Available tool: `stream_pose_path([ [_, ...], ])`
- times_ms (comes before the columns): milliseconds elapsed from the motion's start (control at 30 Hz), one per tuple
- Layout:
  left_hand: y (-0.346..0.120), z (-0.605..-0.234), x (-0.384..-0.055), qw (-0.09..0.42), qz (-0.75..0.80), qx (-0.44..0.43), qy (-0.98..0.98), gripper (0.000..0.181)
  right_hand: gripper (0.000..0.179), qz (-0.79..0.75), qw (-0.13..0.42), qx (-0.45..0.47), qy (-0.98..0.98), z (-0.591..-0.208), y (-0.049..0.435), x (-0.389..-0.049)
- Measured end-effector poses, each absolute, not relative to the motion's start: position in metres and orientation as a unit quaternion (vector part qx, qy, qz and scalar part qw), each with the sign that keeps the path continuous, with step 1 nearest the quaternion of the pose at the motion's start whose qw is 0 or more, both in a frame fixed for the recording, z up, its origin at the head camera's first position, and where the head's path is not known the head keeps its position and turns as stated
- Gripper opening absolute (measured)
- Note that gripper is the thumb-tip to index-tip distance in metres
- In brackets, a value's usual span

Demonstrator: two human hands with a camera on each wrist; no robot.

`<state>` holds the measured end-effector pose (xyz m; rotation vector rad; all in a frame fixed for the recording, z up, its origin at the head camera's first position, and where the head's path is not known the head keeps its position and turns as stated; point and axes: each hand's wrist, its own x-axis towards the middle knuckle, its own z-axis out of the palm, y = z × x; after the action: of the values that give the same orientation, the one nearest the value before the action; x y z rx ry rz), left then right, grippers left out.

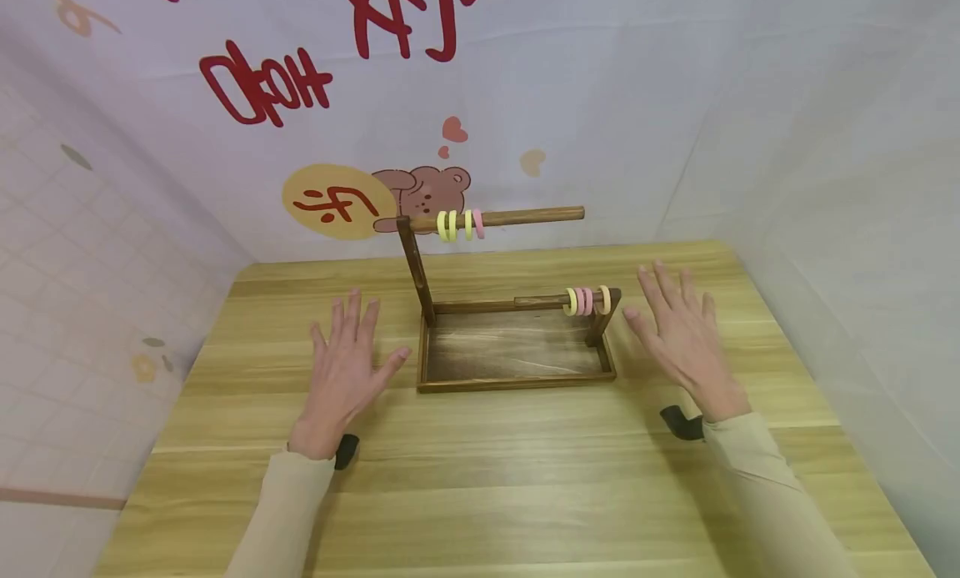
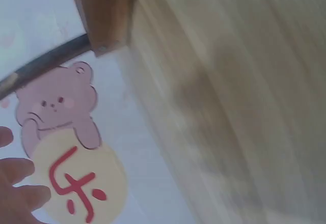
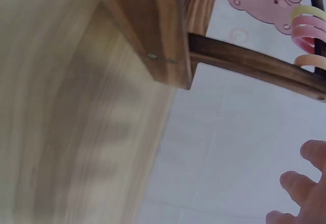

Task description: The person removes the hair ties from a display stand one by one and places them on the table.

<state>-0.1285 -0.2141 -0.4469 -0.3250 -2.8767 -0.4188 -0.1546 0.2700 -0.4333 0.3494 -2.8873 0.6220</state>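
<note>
A brown wooden rack with a shallow tray base [image 1: 517, 386] stands on the table between the two hands. Its higher rod [image 1: 536, 216] carries three yellow rings [image 1: 452, 225] and a pink ring [image 1: 478, 223]. On the lower rod [image 1: 540, 301] hang a yellow ring [image 1: 571, 302], two pink rings [image 1: 588, 301] and a peach ring [image 1: 604, 299]. My left hand [image 1: 345, 369], fingers spread, is left of the rack and apart from it. My right hand [image 1: 681, 338] is likewise spread, to the right of the lower rod's post [image 3: 254, 66]. Neither holds anything.
The wooden table [image 1: 510, 478] meets a white printed cloth [image 1: 600, 86] at the back, with more cloth on both sides. A black strap or mount piece [image 1: 682, 423] sits by the right wrist, another [image 1: 347, 451] by the left.
</note>
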Motion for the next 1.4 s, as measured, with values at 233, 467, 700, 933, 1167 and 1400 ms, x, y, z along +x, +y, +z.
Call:
stream_pose_path([
  [233,-0.194,-0.432,-0.122,0.187,-0.165,-0.179,-0.952,0.093,0.068,0.246,0.091,0.139,-0.955,-0.427,0.260,-0.155],
  [467,-0.169,-0.420,-0.117,0.233,-0.181,-0.244,-0.924,0.093,0.063,0.296,0.106,0.160,-0.936,-0.429,0.256,-0.157],
  [700,-0.142,-0.411,-0.129,0.273,-0.208,-0.315,-0.885,0.081,0.057,0.342,0.121,0.181,-0.914,-0.428,0.255,-0.163],
  [933,-0.113,-0.406,-0.138,0.271,-0.219,-0.358,-0.866,0.079,0.050,0.371,0.106,0.178,-0.905,-0.424,0.254,-0.164],
  [1167,-0.089,-0.406,-0.150,0.249,-0.215,-0.388,-0.861,0.068,0.047,0.379,0.095,0.181,-0.903,-0.419,0.256,-0.170],
  [1400,-0.065,-0.410,-0.161,0.246,-0.222,-0.408,-0.851,0.063,0.042,0.385,0.100,0.192,-0.897,-0.418,0.259,-0.175],
])
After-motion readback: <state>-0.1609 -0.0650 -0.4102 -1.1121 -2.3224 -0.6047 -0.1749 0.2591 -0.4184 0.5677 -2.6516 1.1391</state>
